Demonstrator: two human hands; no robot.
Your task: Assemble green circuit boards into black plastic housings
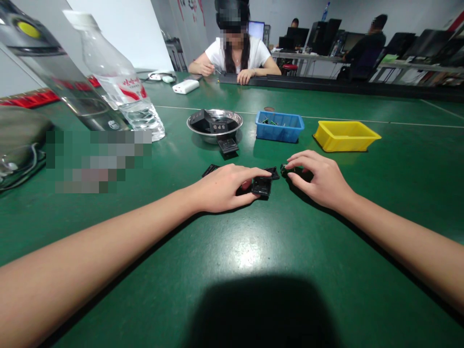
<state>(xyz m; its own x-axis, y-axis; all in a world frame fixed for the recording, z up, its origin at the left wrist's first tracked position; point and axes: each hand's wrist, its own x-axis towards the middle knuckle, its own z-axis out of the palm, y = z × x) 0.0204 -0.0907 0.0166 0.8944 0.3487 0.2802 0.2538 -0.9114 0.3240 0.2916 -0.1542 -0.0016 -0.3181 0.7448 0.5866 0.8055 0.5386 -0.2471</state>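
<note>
My left hand (226, 188) lies on the green table with thumb and fingers round a small black plastic housing (261, 186). Another black part (272, 173) sits just behind that housing, and one more (210, 170) shows beyond my left wrist. To the right, my right hand (315, 176) has its fingers curved and its fingertips at a small green circuit piece (283, 169); the thumb is apart from the index finger. A black part (228, 147) leans by the metal bowl (213, 137), which holds black housings.
A blue bin (278, 133) with small green pieces and a yellow bin (344, 142) stand behind my hands. At the left are a clear bottle (119, 82), a grey bottle (72, 77) and a bag (21, 140). A person (235, 53) sits across the green table (232, 290).
</note>
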